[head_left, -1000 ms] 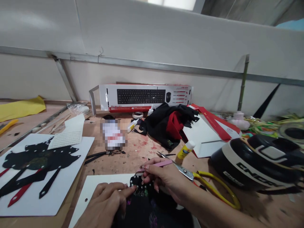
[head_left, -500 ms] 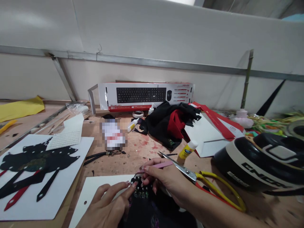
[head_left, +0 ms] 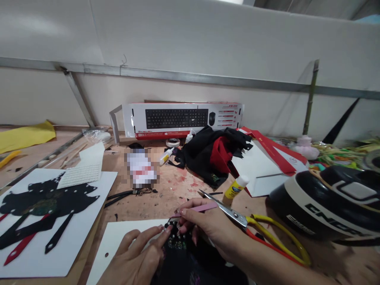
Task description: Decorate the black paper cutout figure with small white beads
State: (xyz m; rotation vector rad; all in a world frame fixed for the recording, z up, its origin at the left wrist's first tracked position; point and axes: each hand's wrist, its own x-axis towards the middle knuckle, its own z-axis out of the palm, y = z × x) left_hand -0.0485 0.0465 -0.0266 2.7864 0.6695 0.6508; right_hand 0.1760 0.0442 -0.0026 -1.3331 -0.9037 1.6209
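Note:
My right hand (head_left: 204, 223) pinches a slim pink pair of tweezers (head_left: 204, 207), with its dark bent tip over the top edge of a black cloth piece (head_left: 173, 263). Small pearl-like beads (head_left: 179, 236) stud that edge, above a patch of glittery sequins. My left hand (head_left: 139, 253) holds nothing; its index fingertip presses on the beaded edge, close to the tweezers' tip, with the other fingers loosely bent. Beneath the cloth lies a white sheet (head_left: 118, 233) with a small hole. Some of the cloth is hidden under both hands.
Yellow-handled scissors (head_left: 237, 215) and a glue stick (head_left: 236, 187) lie right of my hands. A large black-and-cream bottle (head_left: 320, 209) is farther right. At left, a beaded black cutout (head_left: 29, 204) rests on a white board (head_left: 97, 202). Black and red cloth (head_left: 202, 154) and a keyboard box (head_left: 222, 114) stand behind.
My hands stay nearly in place, the left fingertip still on the beaded edge and the tweezers still in my right hand. The view has shifted very slightly.

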